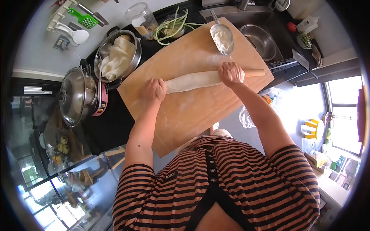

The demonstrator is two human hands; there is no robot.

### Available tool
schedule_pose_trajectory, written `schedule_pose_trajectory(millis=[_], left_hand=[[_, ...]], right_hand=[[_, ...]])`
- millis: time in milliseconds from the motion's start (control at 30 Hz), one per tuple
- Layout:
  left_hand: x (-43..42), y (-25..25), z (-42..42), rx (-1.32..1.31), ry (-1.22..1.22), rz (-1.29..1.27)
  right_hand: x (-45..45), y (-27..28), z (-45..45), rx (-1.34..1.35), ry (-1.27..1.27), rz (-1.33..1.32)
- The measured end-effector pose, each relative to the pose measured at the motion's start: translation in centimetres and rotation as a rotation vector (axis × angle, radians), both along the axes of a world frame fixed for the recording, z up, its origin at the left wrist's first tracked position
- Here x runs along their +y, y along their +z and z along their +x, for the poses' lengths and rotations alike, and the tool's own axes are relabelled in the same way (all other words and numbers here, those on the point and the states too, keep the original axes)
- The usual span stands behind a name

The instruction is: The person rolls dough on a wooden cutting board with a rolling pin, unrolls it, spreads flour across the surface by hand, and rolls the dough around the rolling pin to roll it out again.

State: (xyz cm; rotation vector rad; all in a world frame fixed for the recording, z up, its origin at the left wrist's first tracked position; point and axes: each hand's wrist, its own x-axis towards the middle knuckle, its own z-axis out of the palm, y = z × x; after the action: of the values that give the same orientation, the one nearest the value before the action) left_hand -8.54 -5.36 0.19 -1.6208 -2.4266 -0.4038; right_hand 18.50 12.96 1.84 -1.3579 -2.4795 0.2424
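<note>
A sheet of pale dough (194,81) is wrapped around a wooden rolling pin (255,72), whose bare right end sticks out. My left hand (155,90) is closed at the left end of the roll, over the pin's end, which it hides. At the other end, my right hand (231,73) has its fingers curled over the pin and the dough's edge. Beneath lies a flour-dusted wooden board (173,119). A metal scoop (222,38) holding white flour rests on the board's far side, beyond my right hand.
Left of the board stand a steel pot with a cloth (117,57) inside and a lidded pot (76,96). Behind are a clear plastic container (140,19) and long green beans (173,27). A sink with a metal basin (262,42) is at the back right.
</note>
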Motion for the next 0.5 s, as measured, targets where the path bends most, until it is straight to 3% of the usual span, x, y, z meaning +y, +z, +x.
schedule_pose_trajectory(millis=[233,333,500], left_hand=[[-6.9,0.1,4.8,-0.091,-0.090,0.005],[-4.6,0.7,4.4,-0.185,-0.033,0.034],[-0.1,-0.1,1.4,-0.111,-0.054,0.152]], right_hand=[[-7.0,1.1,5.6,-0.039,0.106,-0.076],[-5.6,1.3,3.4,0.010,-0.018,-0.109],[-1.0,0.6,0.6,-0.004,-0.007,-0.067]])
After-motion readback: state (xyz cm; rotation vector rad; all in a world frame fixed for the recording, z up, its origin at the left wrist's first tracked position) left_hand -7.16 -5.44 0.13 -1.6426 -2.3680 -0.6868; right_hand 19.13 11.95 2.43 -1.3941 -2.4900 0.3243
